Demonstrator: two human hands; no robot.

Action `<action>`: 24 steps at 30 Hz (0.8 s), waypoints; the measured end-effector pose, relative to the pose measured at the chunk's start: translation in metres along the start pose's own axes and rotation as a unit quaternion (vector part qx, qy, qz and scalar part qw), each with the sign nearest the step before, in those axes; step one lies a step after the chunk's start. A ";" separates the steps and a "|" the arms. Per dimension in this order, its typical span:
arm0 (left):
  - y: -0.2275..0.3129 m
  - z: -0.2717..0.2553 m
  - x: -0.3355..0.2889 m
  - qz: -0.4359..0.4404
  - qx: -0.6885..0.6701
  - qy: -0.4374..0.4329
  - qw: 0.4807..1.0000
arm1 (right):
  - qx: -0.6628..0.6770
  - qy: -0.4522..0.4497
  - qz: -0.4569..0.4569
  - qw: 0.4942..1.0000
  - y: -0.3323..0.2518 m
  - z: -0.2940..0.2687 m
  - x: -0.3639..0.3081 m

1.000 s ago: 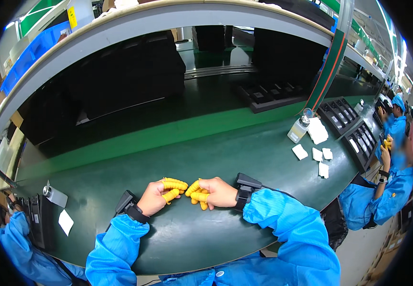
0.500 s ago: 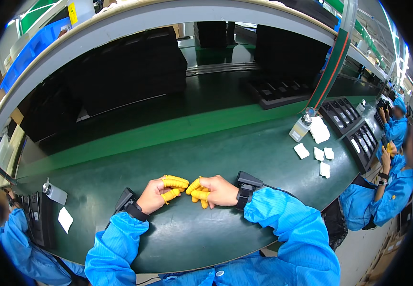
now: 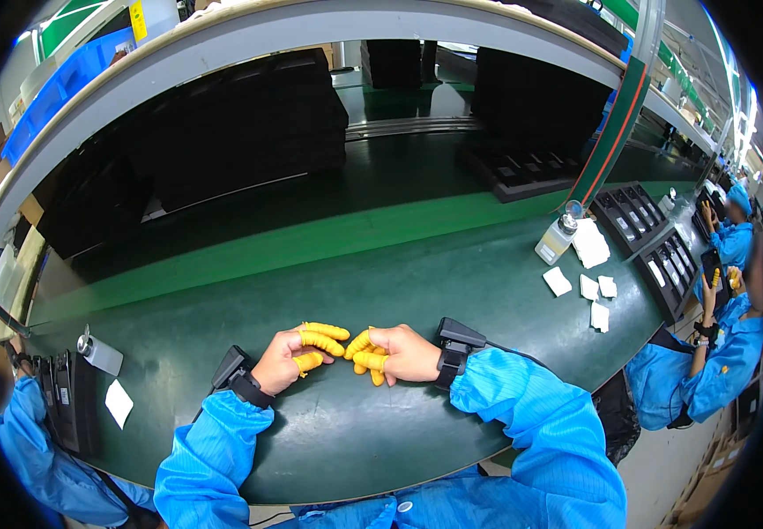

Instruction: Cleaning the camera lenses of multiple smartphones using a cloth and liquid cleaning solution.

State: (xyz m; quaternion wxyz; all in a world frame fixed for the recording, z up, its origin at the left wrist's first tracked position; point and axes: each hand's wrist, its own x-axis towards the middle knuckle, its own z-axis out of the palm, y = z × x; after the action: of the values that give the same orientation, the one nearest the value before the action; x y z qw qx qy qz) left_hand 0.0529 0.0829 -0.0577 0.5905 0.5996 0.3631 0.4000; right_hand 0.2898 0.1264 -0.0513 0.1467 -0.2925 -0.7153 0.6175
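My left hand (image 3: pixel 286 357) is over the front middle of the green table (image 3: pixel 346 441). Yellow ribbed finger cots (image 3: pixel 325 331) cover its fingertips. Its thumb stands apart from two stretched fingers, and no object shows between them. Just to its right is my right hand (image 3: pixel 403 355), also in yellow cots. The right fingers are curled in beside the thumb; whatever they may hold is hidden. The fingertips of both hands nearly meet. Each wrist wears a black strap with a dark device, the left device (image 3: pixel 231 366) and the right device (image 3: pixel 461 333).
A pump bottle (image 3: pixel 557 238) stands right, near white wipes (image 3: pixel 590 242) and black trays (image 3: pixel 666 264). Another bottle (image 3: pixel 99 354) and a white sheet (image 3: pixel 119 404) are left. Dark stacks (image 3: pixel 240 123) stand under a shelf. Co-workers in blue sit on both sides.
The left fingers have spread slightly, and the left thumb has drawn back to the left. My right hand has stayed put. The co-worker at right has moved their hands.
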 end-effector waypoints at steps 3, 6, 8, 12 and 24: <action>0.000 -0.003 -0.001 0.013 0.022 -0.007 1.000 | 0.006 -0.003 0.000 1.000 0.000 0.000 0.000; -0.004 -0.005 -0.001 0.043 0.011 -0.009 0.999 | 0.005 -0.004 -0.002 1.000 0.001 0.000 0.001; -0.009 -0.008 -0.001 0.041 -0.039 -0.005 0.998 | 0.004 -0.004 -0.003 1.000 0.000 0.000 0.001; -0.018 -0.015 0.001 0.028 -0.037 -0.029 0.999 | 0.001 -0.003 -0.003 1.000 0.001 0.001 0.001; -0.006 -0.005 0.001 -0.007 0.022 0.010 1.000 | -0.008 0.001 0.006 1.000 -0.003 0.001 0.000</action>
State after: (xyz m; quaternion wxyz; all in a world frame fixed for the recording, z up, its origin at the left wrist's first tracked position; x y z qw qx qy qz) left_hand 0.0496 0.0864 -0.0640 0.5767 0.6053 0.3821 0.3938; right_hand 0.2885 0.1259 -0.0490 0.1416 -0.2984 -0.7182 0.6124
